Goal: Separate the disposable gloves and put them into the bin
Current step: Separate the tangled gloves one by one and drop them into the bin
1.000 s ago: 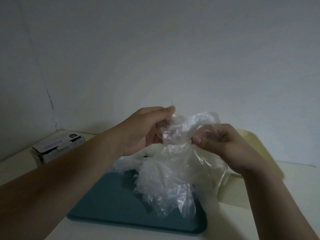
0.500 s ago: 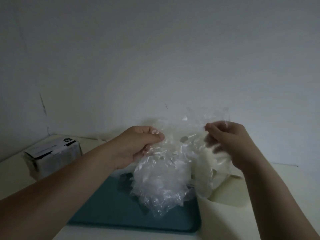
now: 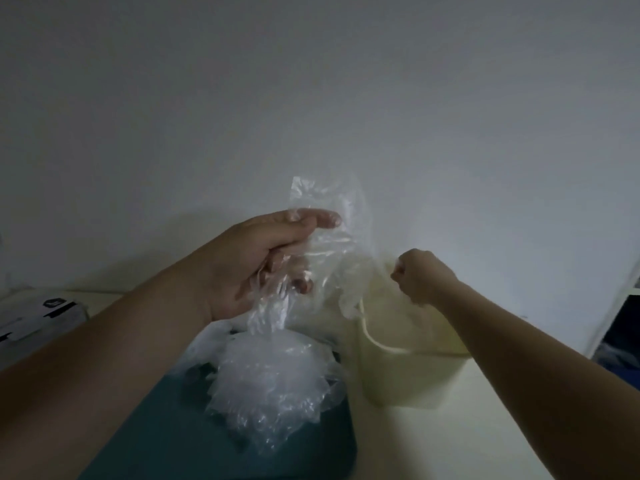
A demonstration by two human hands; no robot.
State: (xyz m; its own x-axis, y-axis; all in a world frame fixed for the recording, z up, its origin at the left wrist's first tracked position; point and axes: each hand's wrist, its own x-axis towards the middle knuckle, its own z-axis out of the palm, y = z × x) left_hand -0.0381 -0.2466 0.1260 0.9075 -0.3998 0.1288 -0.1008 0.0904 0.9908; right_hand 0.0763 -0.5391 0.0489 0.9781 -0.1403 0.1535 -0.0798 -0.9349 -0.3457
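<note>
The pale surface (image 3: 415,445) carries a teal tray (image 3: 166,427) at the near middle, with a cream bin (image 3: 408,379) just beside the tray's right edge. A white and black box (image 3: 38,320) lies at the far left.

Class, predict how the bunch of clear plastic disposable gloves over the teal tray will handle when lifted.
Probably floppy: the bunch of clear plastic gloves hangs limp and crumpled from the left hand. Likely very light, being thin see-through film. Sheets may cling together, since they hang as one clump above the teal tray.
</note>
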